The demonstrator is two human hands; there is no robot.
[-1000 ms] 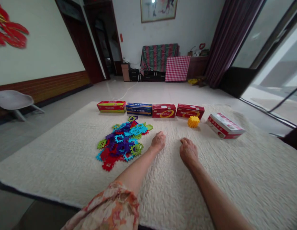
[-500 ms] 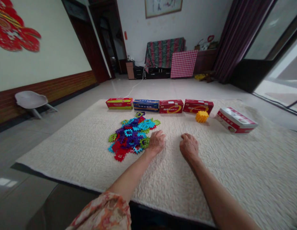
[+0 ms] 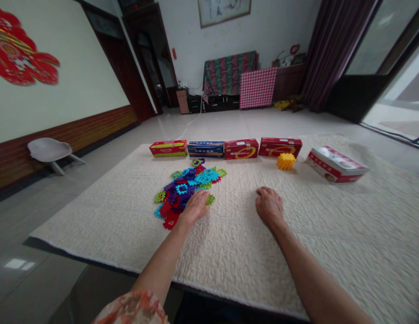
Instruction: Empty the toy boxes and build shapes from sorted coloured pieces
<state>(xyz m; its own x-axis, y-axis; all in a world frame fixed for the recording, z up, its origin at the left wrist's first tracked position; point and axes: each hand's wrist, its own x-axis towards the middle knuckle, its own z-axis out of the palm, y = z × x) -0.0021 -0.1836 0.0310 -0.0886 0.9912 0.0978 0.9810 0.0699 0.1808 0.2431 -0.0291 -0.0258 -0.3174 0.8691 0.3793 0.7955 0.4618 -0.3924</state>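
Observation:
My left hand [image 3: 195, 208] lies over the right side of a heap of flat toothed plastic building pieces [image 3: 181, 189] in purple, blue, red and green. Its fingers reach forward, loosely stretched, their tips partly hidden. A green piece [image 3: 210, 199] shows just beyond them. On the cream quilted cover [image 3: 229, 252] rests my right hand [image 3: 270, 206], its fingers curled in and nothing visible in them. Farther back, to the right of that hand, stands a yellow block with toothed edges [image 3: 285, 161], apart from both hands.
Along the far side of the cover stand a red and yellow box [image 3: 168, 149], a blue box [image 3: 206, 149] and two red boxes [image 3: 241, 149] [image 3: 280, 147]. A white and red box [image 3: 337, 164] lies at an angle to the right. Beyond the left edge is a pale chair [image 3: 49, 149].
My left hand has moved left, from beside the heap onto its right side, covering some pieces. My right hand stays nearly where it was. The view has shifted slightly.

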